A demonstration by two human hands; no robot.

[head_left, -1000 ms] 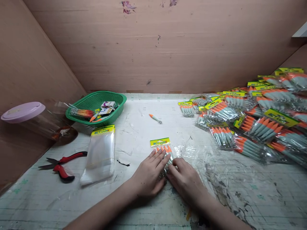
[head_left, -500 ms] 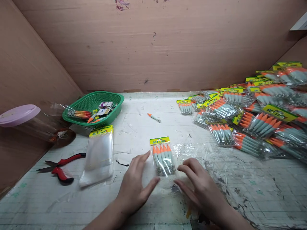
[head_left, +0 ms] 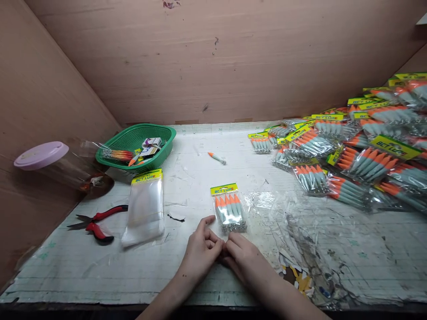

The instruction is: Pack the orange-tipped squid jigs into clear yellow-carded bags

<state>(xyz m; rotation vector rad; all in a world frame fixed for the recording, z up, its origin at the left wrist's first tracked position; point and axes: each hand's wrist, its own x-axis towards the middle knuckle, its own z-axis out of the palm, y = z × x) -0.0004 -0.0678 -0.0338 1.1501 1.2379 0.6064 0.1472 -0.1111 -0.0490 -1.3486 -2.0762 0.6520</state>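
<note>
A clear bag of squid lures (head_left: 230,210) lies flat in front of me, its yellow header card at the far end. The lures have orange noses, pale bodies and metal hooks toward me. At the bag's near end my left hand (head_left: 204,249) is closed, thumb and fingertips pinched, its index finger stretched toward the bag's left edge. My right hand (head_left: 245,258) is closed too, with its fingertips meeting the left ones. Whatever they pinch is hidden between the fingers. Farther back on the table lies a single loose lure (head_left: 216,158).
To the left are a stack of clear header bags (head_left: 145,211), red-handled pliers (head_left: 96,222), a green basket (head_left: 167,153) holding packets, and a clear jar with a pink lid (head_left: 42,155). Filled lure bags (head_left: 362,164) are heaped at right. Torn, peeling covering (head_left: 300,275) marks the near-right table.
Both hands, apart and open on either side of the lure bag before, have come together at its near end and closed. The view has shifted slightly.
</note>
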